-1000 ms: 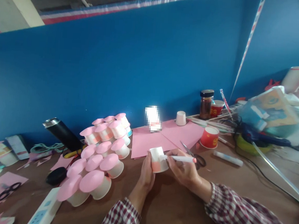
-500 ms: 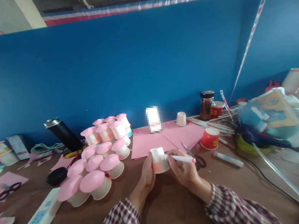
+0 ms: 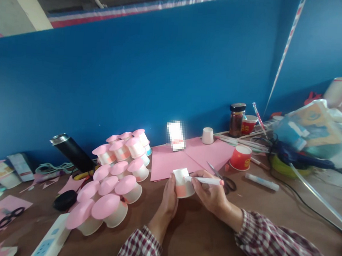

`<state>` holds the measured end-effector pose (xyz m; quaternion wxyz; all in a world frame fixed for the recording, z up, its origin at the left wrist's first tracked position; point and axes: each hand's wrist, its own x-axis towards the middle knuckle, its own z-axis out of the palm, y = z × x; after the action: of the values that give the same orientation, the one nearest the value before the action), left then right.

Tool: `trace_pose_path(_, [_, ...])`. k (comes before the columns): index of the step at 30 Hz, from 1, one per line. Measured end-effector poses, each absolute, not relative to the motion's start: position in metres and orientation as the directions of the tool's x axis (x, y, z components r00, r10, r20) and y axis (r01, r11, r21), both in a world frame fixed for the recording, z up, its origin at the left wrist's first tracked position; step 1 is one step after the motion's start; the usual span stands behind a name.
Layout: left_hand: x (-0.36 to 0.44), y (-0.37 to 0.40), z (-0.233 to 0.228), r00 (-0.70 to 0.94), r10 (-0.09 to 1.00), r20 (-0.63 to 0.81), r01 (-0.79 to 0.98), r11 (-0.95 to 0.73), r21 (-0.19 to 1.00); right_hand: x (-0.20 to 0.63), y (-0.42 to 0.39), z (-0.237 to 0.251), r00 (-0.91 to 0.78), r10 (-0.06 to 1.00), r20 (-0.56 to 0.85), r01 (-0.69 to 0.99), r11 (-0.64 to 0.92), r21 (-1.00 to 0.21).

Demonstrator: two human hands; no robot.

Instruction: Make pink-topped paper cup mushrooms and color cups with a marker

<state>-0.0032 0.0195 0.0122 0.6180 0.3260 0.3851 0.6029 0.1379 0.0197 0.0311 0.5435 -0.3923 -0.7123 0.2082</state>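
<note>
Paper cup (image 3: pixel 182 182), white with a pink band half round its lower wall, held on its side just above the brown table (image 3: pixel 210 232). Left hand (image 3: pixel 168 200): fingers curled round the cup's rear, thumb up its side. Right hand (image 3: pixel 210 193): pinching a white marker (image 3: pixel 205 180) with a pink end cap, nib end against the cup wall.

Finished pieces, by the look of them: a cluster of pink-topped cups (image 3: pixel 116 178) to the left, well over a dozen, each capped with a pink disc. The held cup has no disc and its band appears only partly coloured, so I judge it mid-way.

Also present: pink paper sheets (image 3: pixel 186 156) behind the hands, scissors (image 3: pixel 224 178) touching them, red cup (image 3: pixel 240 157), one plain upturned cup (image 3: pixel 207 135), glue stick (image 3: pixel 262 182), dark flask (image 3: pixel 71 152).
</note>
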Motion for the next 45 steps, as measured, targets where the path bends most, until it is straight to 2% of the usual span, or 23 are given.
trace_pose_path(17, [-0.0044, 0.0208, 0.0066, -0.008, 0.998, -0.069, -0.53, 0.054, 0.846, 0.1403, 0.0238, 0.0282, -0.074, 0.841, 0.536, 0.327, 0.528, -0.784])
trace_pose_path(24, [-0.004, 0.0211, 0.0062, 0.003, 0.997, -0.076, -0.569, 0.064, 0.82, 0.1369, 0.0244, 0.0222, 0.004, 0.893, 0.449, 0.108, 0.446, -0.888])
trace_pose_path(30, [-0.0026, 0.0207, 0.0078, -0.01, 0.997, -0.082, -0.546, 0.063, 0.835, 0.1381, 0.022, 0.0257, -0.057, 0.864, 0.5, 0.186, 0.501, -0.845])
trace_pose_path(39, [-0.0031, 0.0217, 0.0066, -0.022, 0.996, -0.082, -0.527, 0.058, 0.848, 0.1379, 0.0224, 0.0268, -0.059, 0.864, 0.501, 0.226, 0.5, -0.836])
trace_pose_path(45, [-0.0031, 0.0224, 0.0073, 0.006, 0.998, -0.061, -0.532, 0.055, 0.845, 0.1382, 0.0225, 0.0252, -0.057, 0.832, 0.552, 0.255, 0.546, -0.798])
